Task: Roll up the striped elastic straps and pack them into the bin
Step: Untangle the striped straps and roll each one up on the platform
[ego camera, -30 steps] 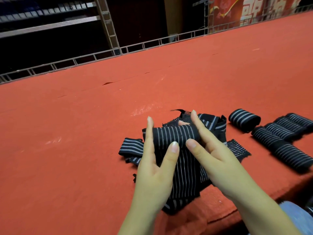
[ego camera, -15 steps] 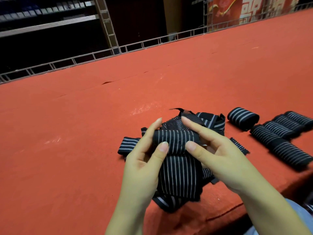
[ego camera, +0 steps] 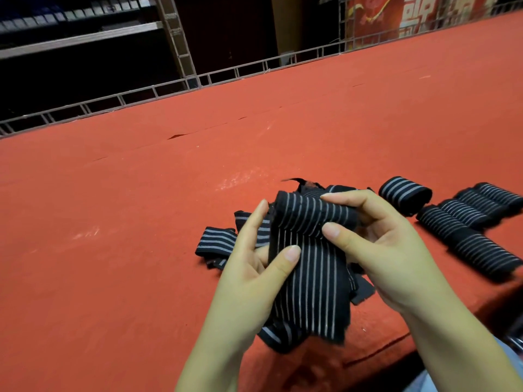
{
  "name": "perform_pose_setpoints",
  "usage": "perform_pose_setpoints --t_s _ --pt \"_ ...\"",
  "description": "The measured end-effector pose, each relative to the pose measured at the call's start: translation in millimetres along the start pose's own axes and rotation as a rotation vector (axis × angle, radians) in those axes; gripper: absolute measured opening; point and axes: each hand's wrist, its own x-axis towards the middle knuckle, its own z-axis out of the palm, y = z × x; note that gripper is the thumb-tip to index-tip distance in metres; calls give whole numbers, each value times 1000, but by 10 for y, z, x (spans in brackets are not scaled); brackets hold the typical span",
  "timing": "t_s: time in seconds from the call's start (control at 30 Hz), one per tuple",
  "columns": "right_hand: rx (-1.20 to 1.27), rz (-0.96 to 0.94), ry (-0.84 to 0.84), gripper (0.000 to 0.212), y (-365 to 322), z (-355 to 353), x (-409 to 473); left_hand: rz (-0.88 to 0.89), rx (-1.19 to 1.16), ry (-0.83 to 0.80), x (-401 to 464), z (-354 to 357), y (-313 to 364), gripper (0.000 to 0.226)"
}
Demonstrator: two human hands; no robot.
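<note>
Over the near edge of the red table (ego camera: 141, 250), the left hand (ego camera: 254, 281) and right hand (ego camera: 376, 250) both pinch a half-rolled striped strap (ego camera: 308, 267), fingers curled round it; finished rolls (ego camera: 464, 222) lie to the right, loose straps (ego camera: 216, 241) underneath

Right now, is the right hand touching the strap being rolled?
Touching. The head view shows the right hand pinching the rolled end of the strap, index finger on top and thumb pressed against its front.
</note>
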Motion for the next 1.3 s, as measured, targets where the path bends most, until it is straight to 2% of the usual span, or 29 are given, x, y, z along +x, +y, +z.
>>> perform_pose_setpoints --t_s 0.33,0.47,0.57,0.67,0.7,0.8,0.87,0.93,1.0,1.1,1.17,1.3 --pt "-199 -108 -56 32 -4 19 -48 25 -79 31 5 -19 67 69" --pt "-156 -102 -118 30 12 38 -50 63 -82 62 13 5 89 49" --pt "-123 -42 -148 30 11 40 -42 97 -50 71 31 22 86 28" --pt "-80 39 -193 28 7 10 -41 111 4 75 29 10 56 35" --pt "-54 70 -193 26 16 2 -41 107 9 79 31 0 41 30" --pt "-21 205 -165 47 44 -8 -44 97 -7 54 21 -34 20 13" --pt "-56 320 -156 47 26 17 -48 121 26 23 15 -51 -4 16" --pt "-43 385 -159 36 -10 39 -54 163 77 10 7 -60 -9 20" --pt "29 398 -176 30 -34 36 -57 210 156 14 4 -79 -19 20" --pt "141 390 -188 31 -24 30 -43 216 231 24 -9 -83 -22 26" --pt "197 363 -172 31 -13 29 -33 204 193 33 -7 -59 -18 34" --pt "239 313 -127 33 23 -29 -22 64 33 11 9 -26 -2 46"
